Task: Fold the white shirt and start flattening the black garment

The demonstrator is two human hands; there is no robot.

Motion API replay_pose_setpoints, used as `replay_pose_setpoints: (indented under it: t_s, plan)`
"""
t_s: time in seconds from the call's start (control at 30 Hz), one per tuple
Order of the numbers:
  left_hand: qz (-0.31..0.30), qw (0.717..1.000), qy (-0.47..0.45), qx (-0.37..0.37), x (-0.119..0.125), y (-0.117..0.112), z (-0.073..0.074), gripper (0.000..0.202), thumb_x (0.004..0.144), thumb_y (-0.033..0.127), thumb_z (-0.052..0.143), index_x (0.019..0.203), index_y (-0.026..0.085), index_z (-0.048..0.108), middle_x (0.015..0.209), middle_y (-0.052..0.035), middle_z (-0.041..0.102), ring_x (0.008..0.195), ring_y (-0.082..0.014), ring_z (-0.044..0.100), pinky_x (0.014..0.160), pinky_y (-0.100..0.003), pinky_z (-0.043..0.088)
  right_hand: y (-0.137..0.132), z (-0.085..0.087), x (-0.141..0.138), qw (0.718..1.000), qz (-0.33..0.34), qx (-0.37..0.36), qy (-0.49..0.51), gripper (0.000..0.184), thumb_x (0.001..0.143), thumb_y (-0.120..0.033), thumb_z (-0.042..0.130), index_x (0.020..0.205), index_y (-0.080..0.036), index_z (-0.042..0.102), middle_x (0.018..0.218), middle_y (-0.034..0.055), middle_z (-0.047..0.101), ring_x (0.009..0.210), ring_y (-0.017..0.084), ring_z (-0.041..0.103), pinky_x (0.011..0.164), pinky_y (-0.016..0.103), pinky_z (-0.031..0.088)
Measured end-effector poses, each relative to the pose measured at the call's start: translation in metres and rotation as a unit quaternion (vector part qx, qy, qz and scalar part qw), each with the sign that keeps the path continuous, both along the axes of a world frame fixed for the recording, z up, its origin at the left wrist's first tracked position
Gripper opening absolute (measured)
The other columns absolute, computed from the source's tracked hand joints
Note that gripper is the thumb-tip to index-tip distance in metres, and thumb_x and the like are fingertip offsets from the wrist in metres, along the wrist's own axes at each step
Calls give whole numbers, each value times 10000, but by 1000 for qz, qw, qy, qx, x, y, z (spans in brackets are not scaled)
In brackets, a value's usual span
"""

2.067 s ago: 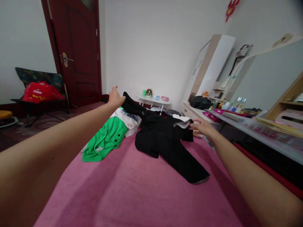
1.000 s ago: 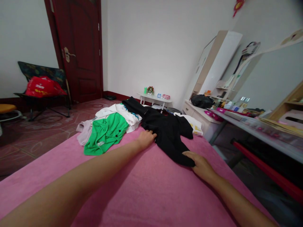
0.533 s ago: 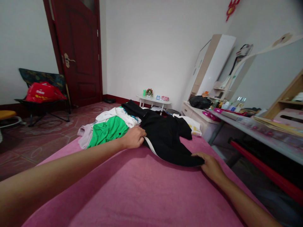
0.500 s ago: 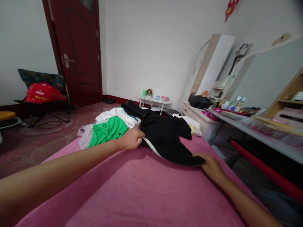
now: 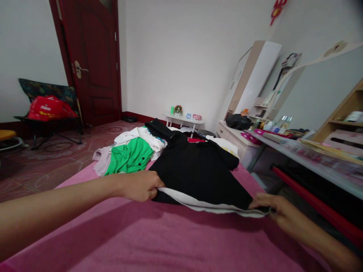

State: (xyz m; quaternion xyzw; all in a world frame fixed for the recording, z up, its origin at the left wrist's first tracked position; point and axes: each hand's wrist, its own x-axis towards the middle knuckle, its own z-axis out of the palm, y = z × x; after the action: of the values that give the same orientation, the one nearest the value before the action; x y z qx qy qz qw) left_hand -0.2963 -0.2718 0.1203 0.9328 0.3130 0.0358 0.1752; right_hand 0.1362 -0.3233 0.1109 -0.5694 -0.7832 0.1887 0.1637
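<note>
A black garment with sleeves, seemingly a shirt [image 5: 198, 170], lies spread over the pink bed cover [image 5: 170, 241]. Its near hem shows a pale grey inner side. My left hand [image 5: 143, 185] is closed on the left end of that hem, and my right hand [image 5: 272, 206] pinches the right end. Between the two hands the hem is stretched and lifted a little, sagging slightly. Left of the black shirt lies a heap with a green garment [image 5: 127, 156] and a white garment [image 5: 136, 136]. Another white garment [image 5: 224, 145] is partly covered by the right sleeve.
At the right stands a dressing table [image 5: 286, 145] crowded with bottles, with a black bag [image 5: 238, 121] on the cabinet beside it. A low white table [image 5: 183, 119] is by the far wall. A folding chair [image 5: 47, 88] holds a red bag [image 5: 51, 108] near the door [image 5: 95, 64].
Both hands have drawn the black shirt's hem nearer to me and farther apart. The shirt is now wider and flatter, with more of the pale inside and some red cloth behind it showing.
</note>
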Motion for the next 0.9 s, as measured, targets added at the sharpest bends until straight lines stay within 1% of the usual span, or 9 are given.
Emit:
replay_pose_setpoints:
  t_s: [0.17, 0.27, 0.33, 0.43, 0.5, 0.57, 0.73, 0.8, 0.9]
  plan:
    - [-52, 975, 107, -189, 9, -11, -6, 141, 629, 63, 519, 612, 176, 602, 539, 16, 563, 495, -126, 495, 446, -206, 346, -14, -17, -3, 990, 54, -131, 18, 270, 685, -164, 550, 834, -263, 752, 880, 56, 705, 835, 213, 651, 771, 308, 513]
    - [-66, 915, 150, -370, 20, -2, 3, 58, 718, 220, 609, 700, 180, 647, 655, -12, 646, 607, -150, 608, 530, -214, 452, -8, 11, -24, 975, 54, -212, 26, 422, 666, -255, 676, 1086, -276, 703, 967, 73, 698, 894, 228, 651, 770, 306, 527]
    - [-54, 905, 122, -404, 32, 13, 7, 192, 803, 332, 566, 814, 174, 675, 737, -42, 684, 689, -169, 653, 602, -241, 500, 10, 32, -49, 970, 99, -216, 56, 484, 690, -335, 696, 1168, -269, 660, 1067, 73, 681, 990, 238, 630, 865, 333, 505]
    - [-20, 976, 41, -211, 59, 51, -2, 245, 840, 288, 531, 953, 138, 689, 868, -78, 711, 786, -189, 666, 705, -270, 514, 54, 33, -93, 980, 111, -140, 87, 450, 743, -366, 659, 1173, -234, 641, 1116, 63, 667, 1025, 246, 621, 925, 395, 483]
    - [29, 999, 4, -28, 79, 81, -18, 284, 826, 189, 521, 1054, 123, 677, 1023, -101, 698, 925, -215, 652, 829, -293, 494, 87, 10, -120, 994, 73, -22, 78, 461, 763, -306, 648, 1215, -231, 599, 1233, 65, 607, 1104, 248, 584, 984, 424, 444]
    - [86, 993, -14, 82, 97, 113, -37, 376, 816, 116, 484, 1160, 119, 635, 1178, -116, 643, 1081, -228, 599, 941, -299, 444, 116, -22, -143, 996, 41, 64, 41, 551, 763, -237, 642, 1299, -189, 521, 1331, 102, 529, 1213, 267, 509, 1050, 442, 382]
    - [151, 982, -22, 113, 112, 184, -81, 482, 921, 237, 381, 1380, 100, 430, 1412, -148, 453, 1276, -230, 455, 1046, -308, 363, 183, -77, -152, 993, 27, 118, -10, 676, 844, -279, 541, 1451, -128, 286, 1512, 151, 290, 1390, 245, 284, 1133, 440, 252]
    - [189, 975, -9, 115, 108, 206, -95, 562, 948, 416, 341, 1432, 129, 353, 1489, -142, 337, 1357, -274, 340, 1096, -387, 297, 212, -86, -127, 993, 3, 114, -30, 660, 884, -413, 483, 1468, -199, 262, 1533, 107, 262, 1406, 256, 242, 1128, 494, 229]
    - [287, 951, 12, 114, 99, 228, -110, 683, 930, 583, 234, 1446, 146, 333, 1532, -124, 247, 1415, -293, 197, 1137, -444, 198, 254, -97, -69, 983, -159, 44, -84, 646, 924, -533, 319, 1438, -141, 347, 1469, 161, 375, 1357, 297, 343, 1094, 477, 288]
